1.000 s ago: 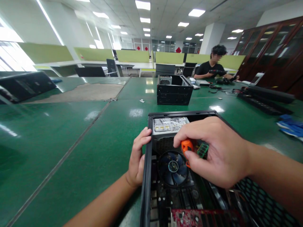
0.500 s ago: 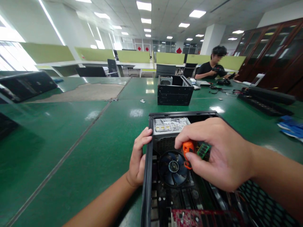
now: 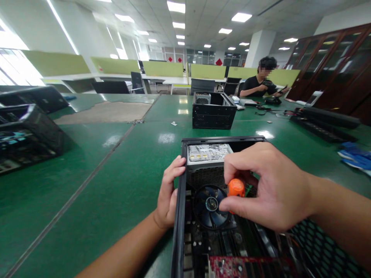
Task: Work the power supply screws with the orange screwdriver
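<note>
My left hand point(image 3: 170, 193) grips the left side wall of an open black computer case point(image 3: 180, 208), its fingers over the rim. Over the case, my right hand point(image 3: 269, 189) is closed loosely around an orange-handled screwdriver point(image 3: 236, 187), with thumb and forefinger curled about the handle. The handle's rounded end faces me; the shaft is out of sight. Just left of it sits a round black cooling fan point(image 3: 212, 206). A silver power supply point(image 3: 207, 153) lies at the far end of the case, and a red circuit board point(image 3: 246, 267) at the near end. My right hand partly covers a green memory module point(image 3: 248, 190).
Another black case point(image 3: 213, 116) stands farther back on the green table point(image 3: 121, 185). At left are an opened case point(image 3: 29, 139) and a dark panel-like case point(image 3: 43, 98). A person point(image 3: 259, 83) sits back right, near cables. Blue gloves point(image 3: 355, 156) lie at right.
The screwdriver handle has tipped so its end faces me, and my right fingers have shifted around it. An opened case has come into view from the left edge. My left hand stays put.
</note>
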Demonstrator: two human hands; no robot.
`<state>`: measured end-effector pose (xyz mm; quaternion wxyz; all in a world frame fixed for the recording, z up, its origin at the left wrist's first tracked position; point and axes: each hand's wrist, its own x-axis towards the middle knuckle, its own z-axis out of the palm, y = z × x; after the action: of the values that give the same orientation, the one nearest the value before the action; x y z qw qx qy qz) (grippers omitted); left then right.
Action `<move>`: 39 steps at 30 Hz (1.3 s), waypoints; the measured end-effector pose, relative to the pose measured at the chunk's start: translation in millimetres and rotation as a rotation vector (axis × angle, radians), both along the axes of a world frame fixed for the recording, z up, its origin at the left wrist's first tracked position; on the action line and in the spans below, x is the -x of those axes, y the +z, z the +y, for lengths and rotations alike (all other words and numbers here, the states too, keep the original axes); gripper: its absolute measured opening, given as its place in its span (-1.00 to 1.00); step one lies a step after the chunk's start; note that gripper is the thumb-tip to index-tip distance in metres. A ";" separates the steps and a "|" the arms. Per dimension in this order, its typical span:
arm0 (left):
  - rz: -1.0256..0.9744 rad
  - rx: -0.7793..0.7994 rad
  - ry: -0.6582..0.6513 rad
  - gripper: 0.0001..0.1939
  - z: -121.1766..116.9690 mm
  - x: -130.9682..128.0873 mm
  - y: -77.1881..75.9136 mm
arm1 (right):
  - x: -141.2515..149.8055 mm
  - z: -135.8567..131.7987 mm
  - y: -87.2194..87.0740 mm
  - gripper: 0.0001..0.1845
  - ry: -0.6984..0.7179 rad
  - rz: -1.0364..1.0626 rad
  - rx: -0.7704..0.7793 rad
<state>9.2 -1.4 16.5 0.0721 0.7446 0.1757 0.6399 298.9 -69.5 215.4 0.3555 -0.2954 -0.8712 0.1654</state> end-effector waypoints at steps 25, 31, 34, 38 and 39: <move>-0.007 0.038 0.048 -0.55 1.7 2.2 -3.1 | -5.8 15.3 1.1 -0.63 -0.382 -0.106 -0.238; -0.008 0.060 0.053 -0.56 1.7 4.2 -5.7 | -1.7 17.6 -0.6 -0.62 -0.386 -0.110 -0.188; 0.004 0.056 0.050 -0.55 1.5 5.3 -6.4 | 0.1 17.3 -0.2 -0.63 -0.389 -0.110 -0.160; 0.014 0.043 0.049 -0.53 1.8 6.1 -6.8 | 0.4 17.4 -0.2 -0.63 -0.393 -0.101 -0.135; 0.013 0.041 0.051 -0.53 1.9 6.1 -6.6 | 0.2 17.5 -0.3 -0.63 -0.398 -0.099 -0.130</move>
<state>3.1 0.5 9.9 0.0701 0.7425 0.2081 0.6329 298.7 -51.9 215.1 0.3562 -0.4456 -0.8211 0.0207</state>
